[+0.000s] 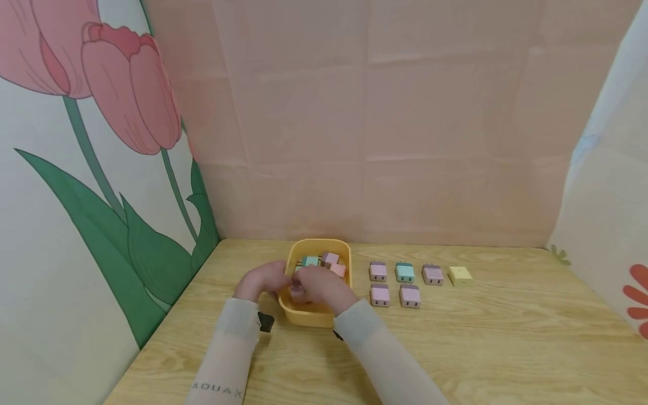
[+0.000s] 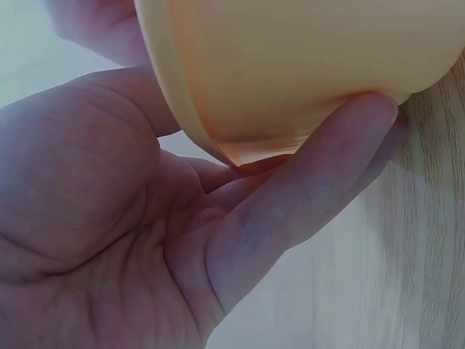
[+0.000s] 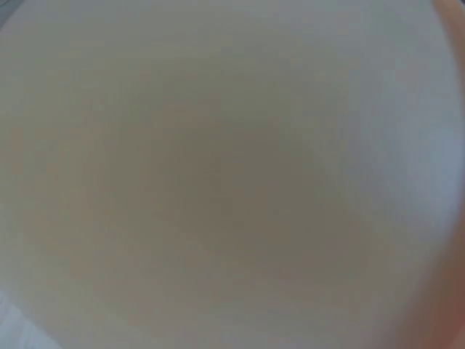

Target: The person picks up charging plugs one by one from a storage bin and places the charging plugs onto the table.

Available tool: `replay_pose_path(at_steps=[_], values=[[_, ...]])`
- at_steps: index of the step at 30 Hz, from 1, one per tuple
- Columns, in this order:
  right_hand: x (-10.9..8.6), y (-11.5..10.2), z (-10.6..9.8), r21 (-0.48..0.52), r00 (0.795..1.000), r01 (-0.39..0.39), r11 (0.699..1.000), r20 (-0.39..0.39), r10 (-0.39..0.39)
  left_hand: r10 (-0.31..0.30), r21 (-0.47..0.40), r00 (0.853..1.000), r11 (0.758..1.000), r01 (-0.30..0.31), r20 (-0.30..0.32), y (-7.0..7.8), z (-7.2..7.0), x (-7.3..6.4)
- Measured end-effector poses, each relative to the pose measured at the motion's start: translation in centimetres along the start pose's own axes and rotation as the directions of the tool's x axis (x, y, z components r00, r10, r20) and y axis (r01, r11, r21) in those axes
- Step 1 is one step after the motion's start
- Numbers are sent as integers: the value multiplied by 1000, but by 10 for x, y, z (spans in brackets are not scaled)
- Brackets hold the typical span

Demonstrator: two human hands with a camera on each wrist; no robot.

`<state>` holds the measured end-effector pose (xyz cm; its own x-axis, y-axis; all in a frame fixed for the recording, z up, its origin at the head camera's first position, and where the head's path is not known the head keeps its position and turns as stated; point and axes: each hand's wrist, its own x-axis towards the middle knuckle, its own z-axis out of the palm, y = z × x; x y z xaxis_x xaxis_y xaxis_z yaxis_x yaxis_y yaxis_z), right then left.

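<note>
A yellow plastic bin (image 1: 313, 320) stands at the left of the table with several charger plugs inside, among them a teal charger (image 1: 310, 261), a purple charger (image 1: 331, 259) and a pink charger (image 1: 337, 270). My left hand (image 1: 262, 279) grips the bin's left side; in the left wrist view its thumb goes over the rim and its fingers lie along the outer wall. Inside the bin is my right hand (image 1: 321, 284), its fingertips beside a pinkish charger (image 1: 298, 295). Whether they hold it is hidden. The right wrist view is blurred, filled by a pale surface.
Right of the bin, chargers lie in two rows. The back row has a purple charger (image 1: 378, 271), a teal one, another purple one and a yellow charger (image 1: 460, 275); two purple ones form the front row. A pink cloth wall (image 1: 395, 140) closes the table's back edge.
</note>
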<state>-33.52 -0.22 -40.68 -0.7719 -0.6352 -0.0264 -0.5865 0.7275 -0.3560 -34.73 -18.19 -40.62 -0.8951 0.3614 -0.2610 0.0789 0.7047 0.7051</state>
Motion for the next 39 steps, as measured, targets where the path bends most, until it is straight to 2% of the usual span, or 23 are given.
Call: replay_pose_path(at_steps=[6, 9, 14, 23, 33, 39], values=[[-3, 5, -5, 38, 998, 19, 999, 56, -21, -18, 8, 1000, 1000, 18, -4, -1, 0, 0], [-5, 9, -10, 59, 994, -26, 998, 106, 20, -29, 6, 1000, 1000, 29, -10, 1, 0, 0], [-11, 16, -18, 39, 984, -88, 995, 159, 81, -56, 15, 998, 998, 56, -28, 1, 0, 0], [-17, 20, -17, 35, 967, -189, 981, 182, 180, -72, 23, 997, 997, 73, -41, 1, 1, 0], [-16, 19, -13, 20, 964, -203, 979, 181, 196, -63, 46, 997, 997, 65, -43, 1, 1, -1], [-17, 19, -12, 57, 953, -251, 966, 191, 236, -59, 67, 997, 996, 62, -50, 2, 1, -2]])
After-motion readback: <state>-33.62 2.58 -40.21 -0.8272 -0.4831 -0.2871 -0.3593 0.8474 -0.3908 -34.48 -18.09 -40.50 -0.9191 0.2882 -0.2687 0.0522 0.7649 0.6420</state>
